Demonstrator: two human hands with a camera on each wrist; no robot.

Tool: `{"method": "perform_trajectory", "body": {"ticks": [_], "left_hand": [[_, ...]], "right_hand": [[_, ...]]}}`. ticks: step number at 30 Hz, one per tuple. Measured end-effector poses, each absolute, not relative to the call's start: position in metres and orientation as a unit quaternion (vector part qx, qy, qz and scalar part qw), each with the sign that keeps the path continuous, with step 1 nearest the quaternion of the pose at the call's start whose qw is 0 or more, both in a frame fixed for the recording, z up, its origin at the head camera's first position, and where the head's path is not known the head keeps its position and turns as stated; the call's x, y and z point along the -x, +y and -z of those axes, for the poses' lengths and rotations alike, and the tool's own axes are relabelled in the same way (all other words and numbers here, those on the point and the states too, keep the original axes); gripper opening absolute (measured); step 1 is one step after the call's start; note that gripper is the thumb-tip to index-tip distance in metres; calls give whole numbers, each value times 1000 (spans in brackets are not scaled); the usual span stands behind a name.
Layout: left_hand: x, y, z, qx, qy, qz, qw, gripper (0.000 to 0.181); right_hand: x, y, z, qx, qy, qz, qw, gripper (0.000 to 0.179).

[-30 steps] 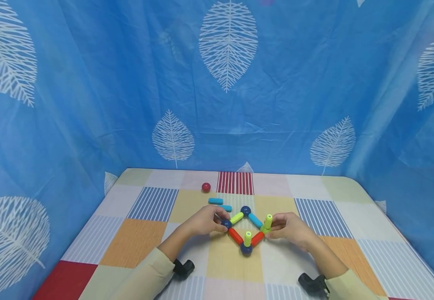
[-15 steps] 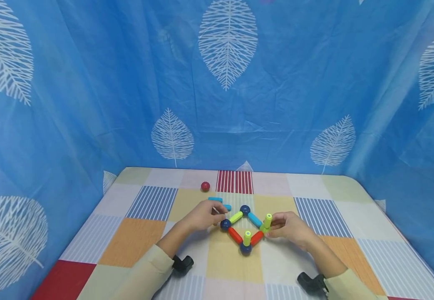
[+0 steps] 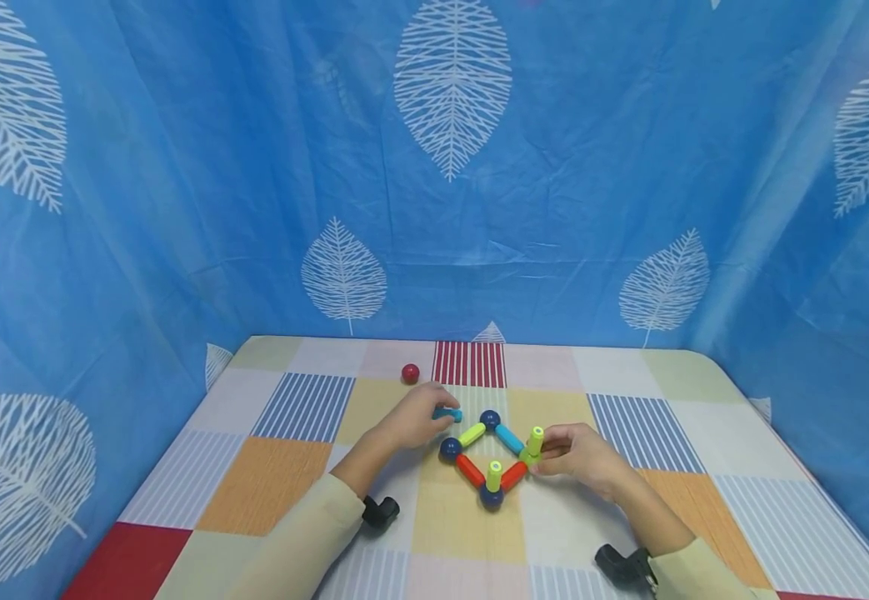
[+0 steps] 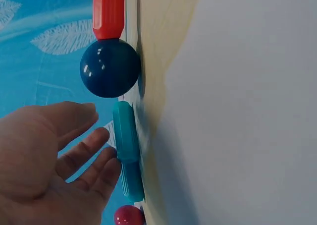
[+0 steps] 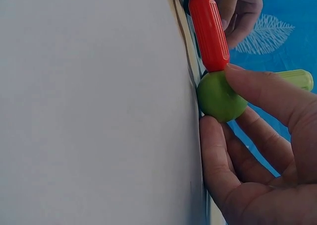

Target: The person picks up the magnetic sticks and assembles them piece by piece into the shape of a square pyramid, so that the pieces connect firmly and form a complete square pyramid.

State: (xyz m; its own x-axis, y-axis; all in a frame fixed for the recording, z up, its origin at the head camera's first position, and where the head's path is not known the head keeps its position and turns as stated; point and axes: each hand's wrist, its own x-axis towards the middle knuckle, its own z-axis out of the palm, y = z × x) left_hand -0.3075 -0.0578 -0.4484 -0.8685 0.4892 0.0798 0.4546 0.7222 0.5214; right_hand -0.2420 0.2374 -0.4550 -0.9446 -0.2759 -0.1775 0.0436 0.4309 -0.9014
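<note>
My left hand (image 3: 413,418) reaches over two light-blue magnetic rods (image 4: 127,133) lying side by side on the cloth; its fingertips are right at them, with thumb and fingers apart. One rod is mostly hidden behind the hand in the head view. My right hand (image 3: 582,457) pinches a green ball (image 5: 218,98) at the right corner of a four-sided frame. Dark-blue balls (image 3: 451,450) form the other corners. Two red rods (image 3: 470,471), a yellow-green rod (image 3: 472,434) and a blue rod (image 3: 509,440) join them. Yellow-green rods (image 3: 494,477) stand upright on the near and right balls.
A red ball (image 3: 410,373) lies farther back, left of centre. The table has a patchwork cloth (image 3: 471,533). Blue curtains (image 3: 554,167) with white leaf prints enclose it at the back and sides.
My left hand has let go of the left dark-blue ball and moved away to the light-blue rods. My right hand stays at the green ball.
</note>
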Motion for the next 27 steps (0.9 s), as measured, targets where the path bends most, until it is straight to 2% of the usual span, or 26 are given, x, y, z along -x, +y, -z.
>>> {"method": "perform_trajectory", "body": {"ticks": [7, 18, 27], "left_hand": [[313, -50, 452, -250, 939, -230, 45, 27], [317, -48, 452, -244, 938, -244, 41, 14], [313, -55, 452, -253, 932, -257, 48, 24]], "right_hand": [[241, 238, 455, 65, 832, 530, 152, 43], [242, 238, 455, 57, 835, 527, 147, 42], [243, 237, 456, 67, 832, 531, 148, 40]]}}
